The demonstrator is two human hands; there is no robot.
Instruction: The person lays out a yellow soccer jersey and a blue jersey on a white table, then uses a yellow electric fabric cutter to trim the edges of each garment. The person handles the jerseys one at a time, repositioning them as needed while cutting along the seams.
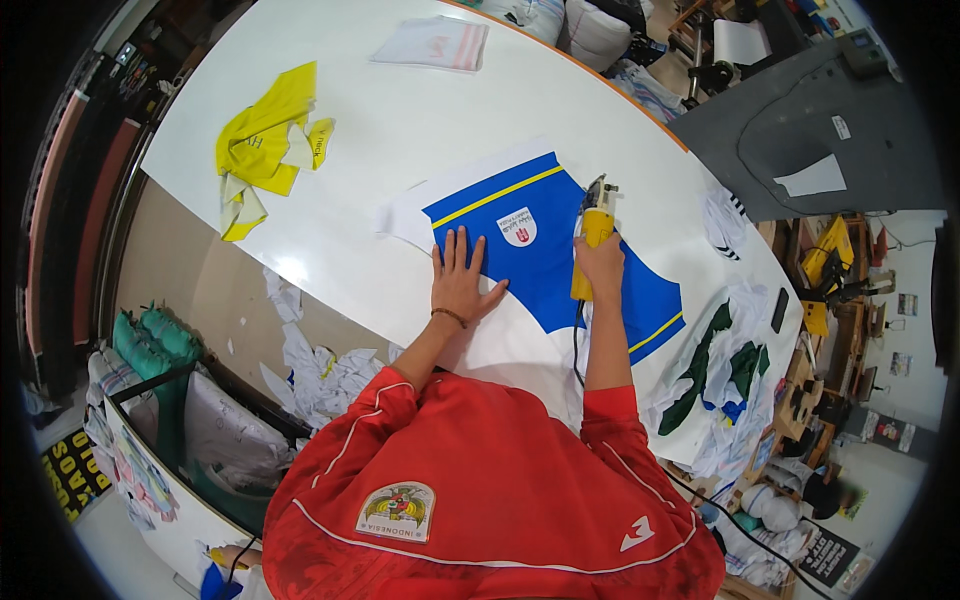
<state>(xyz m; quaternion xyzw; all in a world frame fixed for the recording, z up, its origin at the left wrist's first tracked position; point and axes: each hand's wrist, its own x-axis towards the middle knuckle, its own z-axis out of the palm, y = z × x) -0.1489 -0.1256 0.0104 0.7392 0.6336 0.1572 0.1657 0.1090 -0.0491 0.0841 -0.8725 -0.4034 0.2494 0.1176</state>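
A blue fabric panel (545,285) with yellow stripes and a small white emblem lies flat on the white table (350,130), with white material along its edges. My left hand (458,288) presses flat on the panel's left part and the white beside it, fingers spread. Wrapped round a yellow handheld electric fabric cutter (597,226) is my right hand (602,265). The cutter's metal head points away from me and sits at the panel's far edge, right of the emblem. Its blade contact is too small to make out. A dark cord (577,345) trails from its near end.
Yellow fabric pieces (265,135) lie at the far left, and folded white-and-pink cloth (435,45) at the back. White and green scraps (715,375) and a dark phone-like object (780,310) are on the right. More white scraps (330,370) are heaped below the table's left edge.
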